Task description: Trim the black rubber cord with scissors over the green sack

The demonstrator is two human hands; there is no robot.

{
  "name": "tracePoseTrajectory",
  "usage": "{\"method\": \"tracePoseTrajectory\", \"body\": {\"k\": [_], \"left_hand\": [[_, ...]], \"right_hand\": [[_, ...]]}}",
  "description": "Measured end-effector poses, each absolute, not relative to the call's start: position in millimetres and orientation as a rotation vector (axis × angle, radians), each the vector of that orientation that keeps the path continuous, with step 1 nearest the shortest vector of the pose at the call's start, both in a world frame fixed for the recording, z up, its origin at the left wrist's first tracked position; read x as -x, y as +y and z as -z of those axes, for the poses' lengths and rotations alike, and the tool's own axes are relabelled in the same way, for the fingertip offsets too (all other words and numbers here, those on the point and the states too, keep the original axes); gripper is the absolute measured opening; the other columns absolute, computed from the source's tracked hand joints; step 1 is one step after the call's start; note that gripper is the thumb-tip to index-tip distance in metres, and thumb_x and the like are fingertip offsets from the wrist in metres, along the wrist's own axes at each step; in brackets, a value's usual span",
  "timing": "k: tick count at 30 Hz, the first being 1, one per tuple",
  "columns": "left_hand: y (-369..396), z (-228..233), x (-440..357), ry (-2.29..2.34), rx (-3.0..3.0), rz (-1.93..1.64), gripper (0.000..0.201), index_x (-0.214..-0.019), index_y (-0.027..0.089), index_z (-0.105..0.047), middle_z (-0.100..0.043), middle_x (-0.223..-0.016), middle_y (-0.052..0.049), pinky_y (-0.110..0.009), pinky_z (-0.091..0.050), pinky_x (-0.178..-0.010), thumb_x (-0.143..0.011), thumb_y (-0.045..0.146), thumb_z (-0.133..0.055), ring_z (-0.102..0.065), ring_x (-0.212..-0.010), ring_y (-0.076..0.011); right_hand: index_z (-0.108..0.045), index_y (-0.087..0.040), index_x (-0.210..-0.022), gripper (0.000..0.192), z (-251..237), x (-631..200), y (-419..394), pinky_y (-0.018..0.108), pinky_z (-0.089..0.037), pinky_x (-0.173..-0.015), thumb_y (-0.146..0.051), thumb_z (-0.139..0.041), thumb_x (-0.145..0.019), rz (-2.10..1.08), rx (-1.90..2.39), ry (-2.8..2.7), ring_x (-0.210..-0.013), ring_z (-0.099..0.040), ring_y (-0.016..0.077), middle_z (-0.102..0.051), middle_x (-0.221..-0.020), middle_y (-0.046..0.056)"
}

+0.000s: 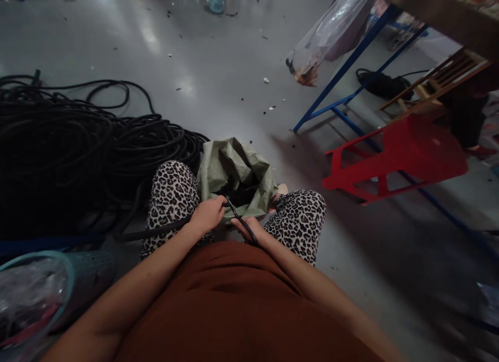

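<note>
My left hand (208, 215) is closed around a black cable (156, 230) that runs left across my knee toward a big heap of coiled black cable (70, 149). My right hand (251, 230) grips a black-handled tool that looks like scissors or cutters (238, 219), its tip pointing at the cable end by my left hand. Both hands hover over an open green woven sack (234, 169) standing between my knees, with dark pieces inside it.
A red plastic stool (393, 159) lies tipped on the grey floor to the right, beside a blue metal table frame (343, 99) with a hanging plastic bag (331, 31). A teal basket (78, 279) sits at lower left. Small scraps litter the floor.
</note>
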State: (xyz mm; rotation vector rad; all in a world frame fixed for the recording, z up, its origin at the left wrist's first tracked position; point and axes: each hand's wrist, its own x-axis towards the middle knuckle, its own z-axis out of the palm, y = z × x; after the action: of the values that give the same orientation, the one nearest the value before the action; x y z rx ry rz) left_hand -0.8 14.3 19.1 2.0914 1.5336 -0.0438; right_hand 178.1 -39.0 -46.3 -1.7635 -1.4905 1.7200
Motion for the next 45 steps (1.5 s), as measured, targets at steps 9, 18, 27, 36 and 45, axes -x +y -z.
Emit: {"method": "tracePoseTrajectory", "body": {"k": [9,18,27,36,45], "left_hand": [[14,-22,0,1.676,-2.018,-0.078,0.02,-0.107,0.019,-0.052,-0.065,-0.107,-0.009,-0.029,-0.045,-0.08,-0.088,0.024,-0.046,-0.062,-0.097,-0.0199],[14,-21,1,1.671,-1.991,-0.107,0.02,-0.105,0.019,-0.053,-0.065,-0.107,-0.008,-0.03,-0.044,-0.079,-0.087,0.024,-0.047,-0.061,-0.097,-0.0206],[14,-21,1,1.651,-2.006,-0.097,0.019,-0.104,0.02,-0.054,-0.065,-0.107,-0.007,-0.03,-0.045,-0.079,-0.086,0.023,-0.047,-0.061,-0.096,-0.0204],[12,-20,-1,1.62,-2.032,0.002,0.018,-0.103,0.021,-0.054,-0.064,-0.103,-0.007,-0.029,-0.044,-0.08,-0.086,0.025,-0.05,-0.06,-0.095,-0.019],[13,-23,-1,1.627,-2.044,-0.002,0.018,-0.103,0.021,-0.055,-0.065,-0.102,-0.007,-0.029,-0.044,-0.078,-0.086,0.025,-0.049,-0.061,-0.093,-0.0197]], "right_hand": [[-0.051,-0.016,-0.065,0.046,21,-173,-32,0.021,-0.035,-0.037,-0.055,-0.046,-0.089,-1.953,1.75,-1.101,-0.035,-0.046,0.0106,-0.046,-0.042,-0.002],[-0.055,-0.013,-0.077,0.052,39,-173,-34,0.02,-0.044,-0.048,-0.064,-0.054,-0.08,-2.066,1.467,-1.165,-0.05,-0.056,0.0109,-0.057,-0.06,0.001],[-0.056,-0.012,-0.077,0.051,36,-171,-33,0.021,-0.043,-0.05,-0.063,-0.053,-0.082,-2.046,1.449,-1.305,-0.053,-0.056,0.0115,-0.057,-0.063,0.002],[-0.057,-0.013,-0.08,0.053,40,-173,-33,0.021,-0.042,-0.052,-0.065,-0.049,-0.082,-2.043,1.437,-1.36,-0.056,-0.055,0.0117,-0.058,-0.065,0.002],[-0.057,-0.013,-0.081,0.053,39,-172,-32,0.021,-0.043,-0.054,-0.065,-0.051,-0.08,-2.082,1.443,-1.336,-0.058,-0.054,0.0112,-0.057,-0.068,0.002]]}}
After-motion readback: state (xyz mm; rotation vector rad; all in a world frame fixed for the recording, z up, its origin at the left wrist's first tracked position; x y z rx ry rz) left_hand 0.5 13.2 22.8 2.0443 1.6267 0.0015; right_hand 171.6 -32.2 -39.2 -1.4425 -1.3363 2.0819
